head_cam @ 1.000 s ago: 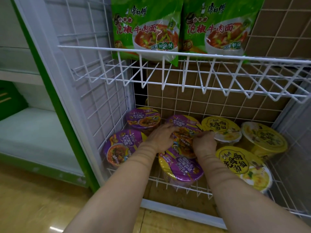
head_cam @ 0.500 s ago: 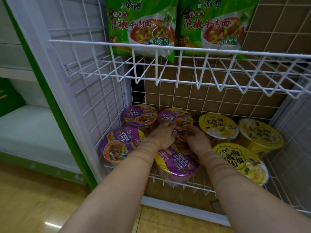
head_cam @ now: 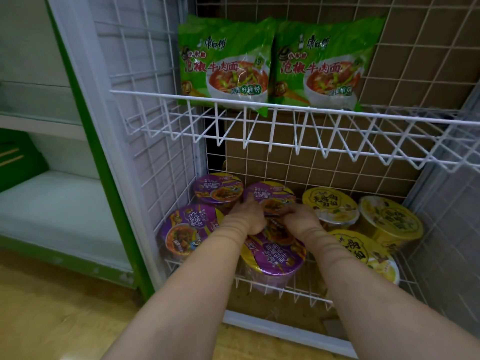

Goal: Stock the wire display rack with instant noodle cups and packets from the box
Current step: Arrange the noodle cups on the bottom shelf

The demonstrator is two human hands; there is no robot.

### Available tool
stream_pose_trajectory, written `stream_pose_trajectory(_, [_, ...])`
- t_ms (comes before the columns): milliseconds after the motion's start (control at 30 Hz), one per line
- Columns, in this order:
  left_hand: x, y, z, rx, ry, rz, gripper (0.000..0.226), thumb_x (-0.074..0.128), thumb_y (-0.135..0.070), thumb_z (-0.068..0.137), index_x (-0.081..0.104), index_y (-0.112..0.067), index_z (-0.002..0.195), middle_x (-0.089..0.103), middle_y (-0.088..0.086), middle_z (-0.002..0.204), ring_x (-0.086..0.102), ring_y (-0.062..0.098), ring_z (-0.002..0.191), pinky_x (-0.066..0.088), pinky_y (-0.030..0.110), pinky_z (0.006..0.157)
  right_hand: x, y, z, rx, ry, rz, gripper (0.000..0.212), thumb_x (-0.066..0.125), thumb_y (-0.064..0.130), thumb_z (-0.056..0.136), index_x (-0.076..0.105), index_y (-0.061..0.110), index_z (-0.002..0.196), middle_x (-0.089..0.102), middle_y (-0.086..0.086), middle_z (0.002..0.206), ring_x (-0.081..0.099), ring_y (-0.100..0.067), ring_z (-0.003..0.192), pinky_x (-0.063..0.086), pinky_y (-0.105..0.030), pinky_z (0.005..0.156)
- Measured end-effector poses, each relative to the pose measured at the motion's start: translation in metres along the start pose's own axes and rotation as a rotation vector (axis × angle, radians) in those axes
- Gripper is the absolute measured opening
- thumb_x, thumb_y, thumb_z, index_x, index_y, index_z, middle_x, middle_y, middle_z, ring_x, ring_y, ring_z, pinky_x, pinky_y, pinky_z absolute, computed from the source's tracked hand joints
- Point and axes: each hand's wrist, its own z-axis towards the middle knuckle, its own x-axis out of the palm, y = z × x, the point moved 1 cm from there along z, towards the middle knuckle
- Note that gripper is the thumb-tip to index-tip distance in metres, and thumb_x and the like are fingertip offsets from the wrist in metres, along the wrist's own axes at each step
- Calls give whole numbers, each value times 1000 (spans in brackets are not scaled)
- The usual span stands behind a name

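On the wire rack's bottom shelf [head_cam: 288, 288] stand several purple-lidded and three yellow-lidded noodle cups. My left hand [head_cam: 246, 216] and my right hand [head_cam: 298, 219] both grip a purple noodle cup [head_cam: 270, 194] in the back row, one hand on each side of its rim. It stands nearly level, next to the back-left purple cup [head_cam: 217, 189]. Two more purple cups sit in front, one at the left [head_cam: 189, 227] and one below my wrists [head_cam: 275, 255]. My hands hide the held cup's front side.
Yellow cups [head_cam: 330, 203] [head_cam: 392, 219] [head_cam: 363, 252] fill the shelf's right side. The upper wire shelf [head_cam: 259, 106] overhangs my hands and holds two green noodle packets [head_cam: 226, 63] [head_cam: 322, 63]. Wire grid walls close both sides. A green-framed white shelf unit [head_cam: 52, 203] stands at the left.
The purple cup was tilted between my hands above the front cup. Both hands have moved it back and set it level in the rear row, still holding it.
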Motion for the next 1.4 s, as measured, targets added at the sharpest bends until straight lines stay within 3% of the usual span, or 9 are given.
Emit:
stream_pose_trajectory(100, [-5,10,-4,3,-8,-49,54,33,-24,100,18,-11,151,7,10,158,11,29,145,15,36,118,5,10,-6,-60,90,-91,37,48,12,92,61,18,125,57,-7,133,52,-26,121,40,-25,97])
stream_pose_trajectory(267, [-32,58,-26,-39,-181,-137,49,42,-9,94,39,-12,143,33,14,148,32,28,136,27,30,111,22,35,-13,-223,155,-221,25,54,23,93,68,22,113,60,-6,126,54,-24,116,41,-24,95])
stream_pose_trajectory(433, [-47,116,-61,-193,-223,-198,36,41,-18,97,52,-13,131,47,15,137,47,31,123,37,27,99,56,65,-17,-269,268,-215,30,60,26,90,65,14,117,60,-9,126,54,-24,117,41,-25,96])
stream_pose_trajectory(633, [-60,118,-62,-240,-358,-398,40,36,-2,93,52,-9,129,47,15,138,49,30,122,44,30,95,79,74,-18,-233,380,-309,60,56,40,89,35,18,141,49,-10,138,48,-27,126,36,-33,105])
stream_pose_trajectory(800, [-51,122,-59,-182,-203,-268,44,60,-15,87,52,-19,130,49,7,135,48,23,121,38,19,89,85,71,-8,-224,270,-268,49,51,38,91,42,23,136,52,-11,135,49,-31,124,36,-40,107])
stream_pose_trajectory(967, [-31,118,-58,-110,114,-65,94,74,-57,68,26,-35,146,23,4,152,27,27,139,30,38,112,67,61,-2,-202,193,-146,35,44,21,95,52,16,128,54,-12,132,51,-31,119,41,-33,99])
stream_pose_trajectory(1067, [-26,111,-52,-132,129,115,105,72,-61,67,16,-31,150,17,8,154,23,30,141,29,43,113,54,52,-1,-158,128,-102,33,45,11,94,60,14,123,55,-10,132,51,-29,120,40,-30,97])
stream_pose_trajectory(1200, [-29,96,-43,-163,144,199,108,75,-60,63,21,-23,149,23,11,152,31,31,136,35,46,108,35,39,0,-90,47,-78,31,44,12,92,67,13,111,61,-10,125,55,-29,116,43,-35,101])
stream_pose_trajectory(1400, [-27,53,-39,-34,34,69,82,66,-55,77,33,-22,144,19,15,151,16,34,140,27,43,113,0,19,-8,-12,118,-276,44,55,27,92,51,10,132,52,-13,136,50,-30,124,41,-29,97])
